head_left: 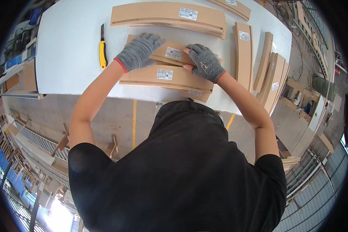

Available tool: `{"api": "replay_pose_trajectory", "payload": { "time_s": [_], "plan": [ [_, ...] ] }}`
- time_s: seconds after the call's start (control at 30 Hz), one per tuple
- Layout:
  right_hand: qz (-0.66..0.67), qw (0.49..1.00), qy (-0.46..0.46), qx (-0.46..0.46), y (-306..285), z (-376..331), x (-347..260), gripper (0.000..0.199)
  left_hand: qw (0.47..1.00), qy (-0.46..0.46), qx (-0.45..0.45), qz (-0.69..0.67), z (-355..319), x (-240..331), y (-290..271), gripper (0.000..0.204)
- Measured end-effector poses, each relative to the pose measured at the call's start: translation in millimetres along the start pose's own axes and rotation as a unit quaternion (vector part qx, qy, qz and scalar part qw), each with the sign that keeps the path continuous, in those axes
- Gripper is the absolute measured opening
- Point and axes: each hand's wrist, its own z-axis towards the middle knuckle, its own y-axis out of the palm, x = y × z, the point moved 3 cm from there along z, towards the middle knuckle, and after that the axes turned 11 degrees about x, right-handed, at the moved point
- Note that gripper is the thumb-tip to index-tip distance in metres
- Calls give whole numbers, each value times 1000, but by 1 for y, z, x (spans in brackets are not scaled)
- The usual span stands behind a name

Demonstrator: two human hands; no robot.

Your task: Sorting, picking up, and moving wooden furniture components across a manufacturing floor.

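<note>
Both hands wear grey knit gloves with red cuffs. My left hand (142, 51) lies with outstretched fingers over the left end of a light-brown wooden board (187, 57) that bears a white label. At the board's right part, my right hand (206, 63) pinches it, with bare fingertips poking out of the glove at its far and near edges. Just nearer to me is a small stack of similar labelled boards (143, 77). A dark gap shows between that stack and the gripped board. My left palm hides part of the board.
All this is on a white table (73, 46). A yellow utility knife (102, 54), blade out, lies left of my hands. Long curved boards (154, 13) are stacked at the far side. More boards (243, 58) stand in piles to the right, some near the table's edge.
</note>
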Motion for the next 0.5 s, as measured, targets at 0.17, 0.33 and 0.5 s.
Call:
{"api": "replay_pose_trajectory", "payload": {
  "time_s": [0.17,0.33,0.5],
  "plan": [
    [-40,981,105,156,3,-6,3,78,996,55,45,52,16,-5,14,86],
    [-15,987,126,103,5,-5,-3,83,998,55,16,2,26,-6,13,91],
    [-42,988,122,87,-6,1,1,87,994,76,81,20,25,-7,5,93]
  ]
}}
